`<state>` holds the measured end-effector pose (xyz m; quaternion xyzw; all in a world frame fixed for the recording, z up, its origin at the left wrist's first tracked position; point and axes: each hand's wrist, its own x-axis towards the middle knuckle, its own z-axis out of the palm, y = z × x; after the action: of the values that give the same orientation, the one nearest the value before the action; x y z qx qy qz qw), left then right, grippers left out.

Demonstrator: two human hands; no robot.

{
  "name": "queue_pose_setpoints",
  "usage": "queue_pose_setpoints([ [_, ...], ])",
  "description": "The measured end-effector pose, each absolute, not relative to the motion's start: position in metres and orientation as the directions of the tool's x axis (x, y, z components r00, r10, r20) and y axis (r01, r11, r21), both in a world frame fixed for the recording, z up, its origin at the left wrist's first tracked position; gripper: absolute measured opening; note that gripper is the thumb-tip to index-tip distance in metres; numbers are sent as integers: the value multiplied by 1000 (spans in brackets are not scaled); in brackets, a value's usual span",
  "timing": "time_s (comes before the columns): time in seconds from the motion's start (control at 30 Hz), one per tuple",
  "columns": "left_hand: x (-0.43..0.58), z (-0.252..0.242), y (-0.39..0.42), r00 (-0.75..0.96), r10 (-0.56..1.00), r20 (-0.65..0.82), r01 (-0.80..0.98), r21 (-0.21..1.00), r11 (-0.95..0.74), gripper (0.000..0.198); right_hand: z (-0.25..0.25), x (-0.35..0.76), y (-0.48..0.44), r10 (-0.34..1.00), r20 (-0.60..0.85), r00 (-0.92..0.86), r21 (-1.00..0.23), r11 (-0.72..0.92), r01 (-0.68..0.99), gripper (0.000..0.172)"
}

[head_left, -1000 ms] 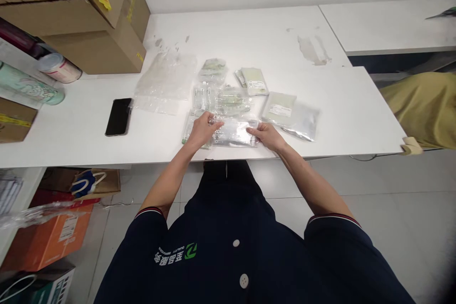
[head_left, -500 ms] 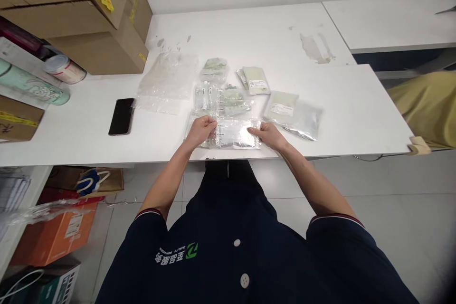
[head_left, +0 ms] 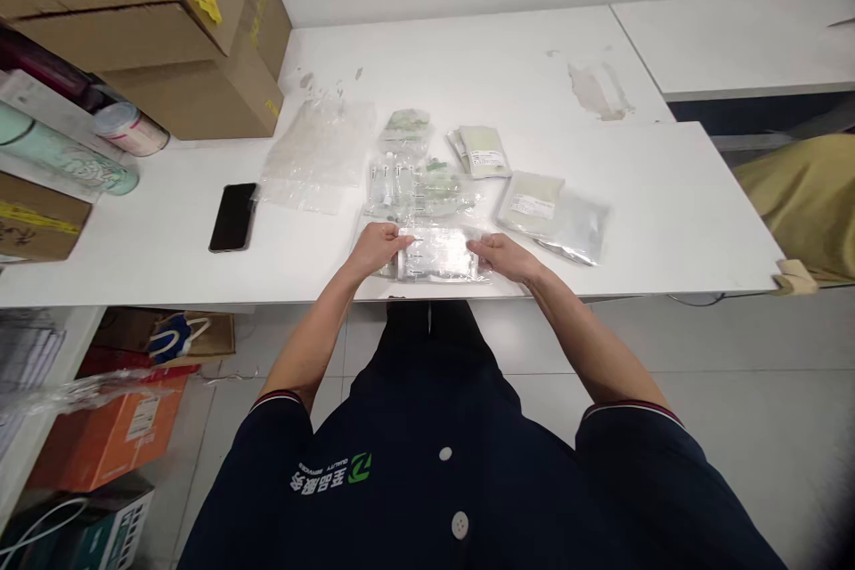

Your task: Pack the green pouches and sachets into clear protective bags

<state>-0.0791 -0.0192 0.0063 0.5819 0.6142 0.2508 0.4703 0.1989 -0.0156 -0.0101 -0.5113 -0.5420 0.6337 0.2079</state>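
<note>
A shiny silver pouch in clear plastic (head_left: 439,254) lies flat between my hands at the table's front edge. My left hand (head_left: 378,249) is closed on its left edge, thumb on top. My right hand (head_left: 503,256) pinches the right end of the same pouch. Just beyond lie clear plastic packs with small tube-like pieces (head_left: 383,182) and a bag with green contents (head_left: 441,185). Farther back is another clear bag with green contents (head_left: 406,123). Part of a flat bag shows beneath my left hand.
Pale green labelled packets (head_left: 484,150) lie behind, another (head_left: 533,196) overlapping a silver pouch (head_left: 580,227) to the right. Empty clear bags (head_left: 317,147) and a phone (head_left: 232,217) are on the left. Cardboard boxes (head_left: 193,89), a can (head_left: 131,128) and a teal bottle (head_left: 67,156) stand far left.
My left fingertips have shifted slightly right onto the pouch's left edge, and the pouch shows more glare. Everything else shifts a little right together with the view.
</note>
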Motion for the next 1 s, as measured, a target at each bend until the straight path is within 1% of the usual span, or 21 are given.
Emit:
queue_pose_setpoints([
  [0.13,-80,6,-18,101,946,-308,501,837,219,46,-14,198,-17,832,-406,-378,-910,-333,246,62],
  [0.27,-81,2,-16,101,950,-295,512,834,205,47,-18,201,-16,827,-405,-390,-914,-349,208,65],
  [0.37,-80,0,-16,97,953,-289,515,834,200,47,-18,202,-16,816,-410,-407,-910,-340,235,65],
  [0.47,-79,0,-17,89,948,-307,543,812,212,45,-16,201,-16,815,-423,-395,-898,-321,301,63],
  [0.57,-79,4,-21,73,948,-310,644,741,193,44,-18,199,-15,822,-429,-375,-884,-296,363,61],
  [0.67,-75,12,-27,60,959,-279,796,592,123,39,-21,198,-13,823,-420,-383,-873,-252,417,56],
  [0.73,-70,17,-35,56,971,-231,880,470,61,29,-23,198,-12,822,-419,-386,-860,-222,460,53],
  [0.8,-62,17,-46,52,992,-118,944,331,-11,21,-22,197,-12,823,-423,-380,-843,-204,498,50],
  [0.83,-58,15,-53,89,995,-42,960,270,-74,20,-20,197,-12,823,-427,-374,-835,-200,513,49],
  [0.87,-54,12,-60,172,985,30,959,223,-174,21,-18,196,-12,824,-432,-367,-827,-198,527,48],
  [0.93,-48,1,-74,419,898,132,884,166,-437,28,-13,194,-13,823,-444,-356,-807,-195,557,45],
  [0.97,-47,-5,-81,537,829,153,817,151,-557,35,-10,193,-13,820,-455,-348,-793,-194,578,44],
  [1.0,-46,-11,-86,621,768,158,756,136,-640,44,-7,191,-12,815,-469,-341,-775,-194,601,43],
])
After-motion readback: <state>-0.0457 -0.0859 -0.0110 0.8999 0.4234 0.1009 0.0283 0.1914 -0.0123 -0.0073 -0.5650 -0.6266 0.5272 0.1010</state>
